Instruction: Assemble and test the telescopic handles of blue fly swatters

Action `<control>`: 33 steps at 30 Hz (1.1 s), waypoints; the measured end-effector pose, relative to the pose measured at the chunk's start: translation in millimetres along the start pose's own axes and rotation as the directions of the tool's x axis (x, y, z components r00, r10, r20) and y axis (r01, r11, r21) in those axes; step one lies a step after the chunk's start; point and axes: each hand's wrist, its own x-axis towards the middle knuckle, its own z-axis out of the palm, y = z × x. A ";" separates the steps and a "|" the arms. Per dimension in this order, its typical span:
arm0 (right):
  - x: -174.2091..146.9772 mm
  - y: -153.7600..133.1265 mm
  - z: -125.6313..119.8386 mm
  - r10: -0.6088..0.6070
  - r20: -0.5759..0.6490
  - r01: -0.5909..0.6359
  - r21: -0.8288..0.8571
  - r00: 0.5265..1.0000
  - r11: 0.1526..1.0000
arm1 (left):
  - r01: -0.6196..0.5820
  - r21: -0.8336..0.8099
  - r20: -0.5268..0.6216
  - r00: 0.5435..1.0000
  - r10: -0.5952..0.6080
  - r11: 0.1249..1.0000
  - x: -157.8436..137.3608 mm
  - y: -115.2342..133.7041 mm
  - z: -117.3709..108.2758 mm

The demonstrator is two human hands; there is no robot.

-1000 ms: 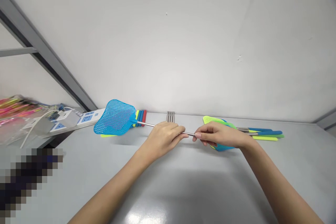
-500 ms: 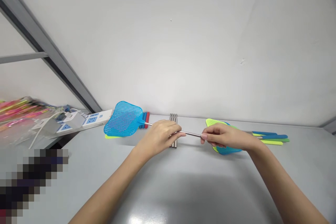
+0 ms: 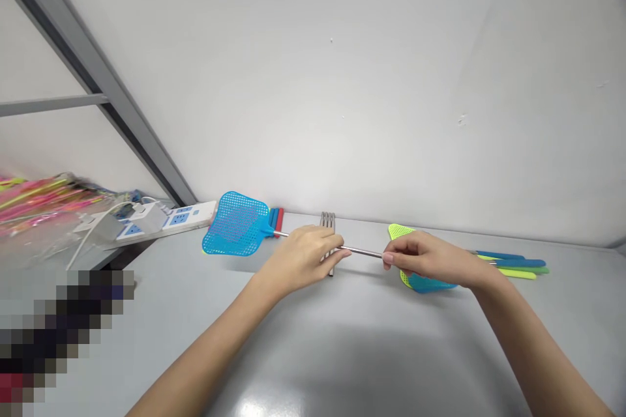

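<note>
A blue fly swatter [image 3: 238, 225] with a perforated head and a thin metal rod is held level above the table. My left hand [image 3: 306, 254] is closed around the middle of the rod, palm down. Thumb and fingers of my right hand [image 3: 430, 259] pinch the rod's right end. Behind my left hand lie several metal rods [image 3: 327, 219] side by side. Blue and red handle grips [image 3: 278, 221] show just right of the blue head. Beneath my right hand are yellow-green and blue swatter heads [image 3: 401, 230], partly hidden.
Blue and green swatter handles [image 3: 521, 263] lie on the right of the grey table [image 3: 372, 358]. A white power strip [image 3: 195, 214] with plugged-in adapters stands at the left, beside plastic-wrapped colourful sticks [image 3: 49, 202]. A wall [image 3: 352, 78] rises behind, with a grey metal frame [image 3: 117, 94] at left.
The view has shifted slightly, so everything sits a little further right. Both hands keep their hold on the swatter's rod; the right hand has slid slightly outward along its end.
</note>
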 end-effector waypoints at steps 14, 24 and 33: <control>7.0 -5.4 12.5 -0.058 0.035 0.056 0.050 0.998 0.997 | -0.060 0.137 -0.004 0.998 0.061 0.989 2.5 18.6 6.0; 9.9 -8.6 20.9 -0.067 0.086 0.056 0.125 0.994 0.991 | -0.105 0.136 0.013 0.994 0.104 0.985 0.9 28.2 15.1; 18.4 -1.3 28.2 -0.050 0.104 0.042 0.078 0.993 0.996 | -0.080 0.106 0.017 0.997 0.079 0.991 0.4 19.2 30.2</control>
